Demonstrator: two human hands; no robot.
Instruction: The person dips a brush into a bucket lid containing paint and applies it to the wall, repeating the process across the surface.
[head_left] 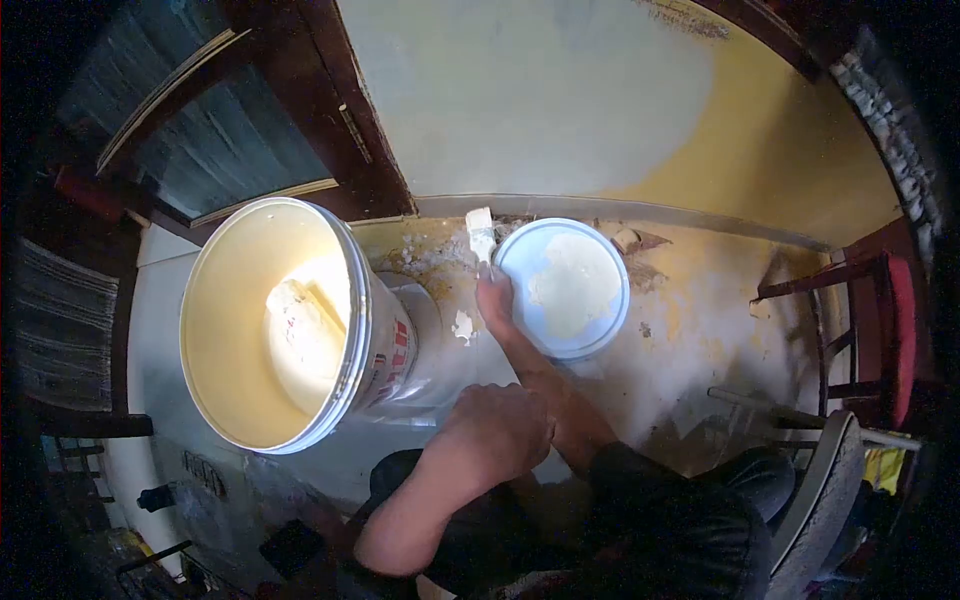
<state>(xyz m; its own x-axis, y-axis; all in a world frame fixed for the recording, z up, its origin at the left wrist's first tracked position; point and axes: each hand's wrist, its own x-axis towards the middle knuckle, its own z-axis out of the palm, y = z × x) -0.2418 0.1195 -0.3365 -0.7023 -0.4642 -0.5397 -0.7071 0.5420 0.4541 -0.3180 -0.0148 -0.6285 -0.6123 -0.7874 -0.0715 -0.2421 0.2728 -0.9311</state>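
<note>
Right hand (495,302): fingers closed around a white-coated, square-headed flat tool (481,228), head toward 12 o'clock, forearm reaching from 5 | Round pale-blue lid (520,265) bearing white paste, just beside at 3 | Left hand (498,428): fingers curled, tips hidden, grasp cannot be told; back up, overlapping right forearm

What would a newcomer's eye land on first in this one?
Probably the big open bucket at the left, its inside brightly lit around a pale lump. Next, right of centre, comes the pale blue round lid with its whitish patch. Just left of that, the right hand holds a white-smeared, brush-like tool.
</note>
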